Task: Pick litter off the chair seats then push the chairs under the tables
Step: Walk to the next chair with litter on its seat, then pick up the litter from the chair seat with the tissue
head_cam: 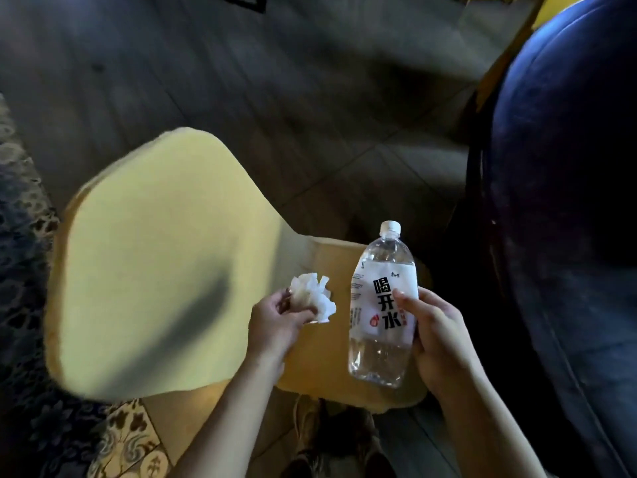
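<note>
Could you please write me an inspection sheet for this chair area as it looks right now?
Surface: yellow chair seat bare, no litter on it.
Job's things: crumpled tissue and capped water bottle, both lifted.
Clutter: nothing seen.
Grippers: left hand fingers closed on the tissue; right hand wrapped around the bottle.
Cables: nothing seen.
Surroundings: dark wood floor, blue chair at right, patterned tiles below.

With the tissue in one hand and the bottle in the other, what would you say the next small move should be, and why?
Probably carry both away to a bin, though none is in view. The left hand already pinches the crumpled tissue, the right hand has its grip round the water bottle, and the yellow chair seat looks bare, so neither hand is free to push it in.
</note>
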Demonstrator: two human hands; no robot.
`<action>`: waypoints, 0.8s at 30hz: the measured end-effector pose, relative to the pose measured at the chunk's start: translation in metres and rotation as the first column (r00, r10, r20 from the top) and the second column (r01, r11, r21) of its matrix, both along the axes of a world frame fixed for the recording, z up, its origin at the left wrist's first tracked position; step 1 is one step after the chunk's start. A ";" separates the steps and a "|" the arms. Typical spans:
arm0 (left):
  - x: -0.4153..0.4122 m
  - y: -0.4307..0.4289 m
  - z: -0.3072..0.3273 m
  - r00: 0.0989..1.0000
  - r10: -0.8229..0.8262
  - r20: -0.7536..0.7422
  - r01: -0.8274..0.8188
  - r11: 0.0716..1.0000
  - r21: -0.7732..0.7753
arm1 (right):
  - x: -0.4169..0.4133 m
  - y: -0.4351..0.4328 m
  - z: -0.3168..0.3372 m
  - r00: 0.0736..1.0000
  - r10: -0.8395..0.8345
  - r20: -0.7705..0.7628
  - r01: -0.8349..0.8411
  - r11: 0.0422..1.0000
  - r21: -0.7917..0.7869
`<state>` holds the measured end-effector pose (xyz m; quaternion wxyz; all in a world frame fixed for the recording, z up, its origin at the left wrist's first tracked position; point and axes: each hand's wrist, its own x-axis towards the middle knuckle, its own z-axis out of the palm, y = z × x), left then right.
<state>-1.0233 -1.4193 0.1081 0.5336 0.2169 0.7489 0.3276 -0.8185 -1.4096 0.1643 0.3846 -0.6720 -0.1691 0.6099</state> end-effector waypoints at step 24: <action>0.051 0.072 -0.056 0.979 -0.205 0.011 0.201 0.968 0.150 | 0.064 0.036 -0.025 0.995 -0.052 0.081 0.046 0.996 0.077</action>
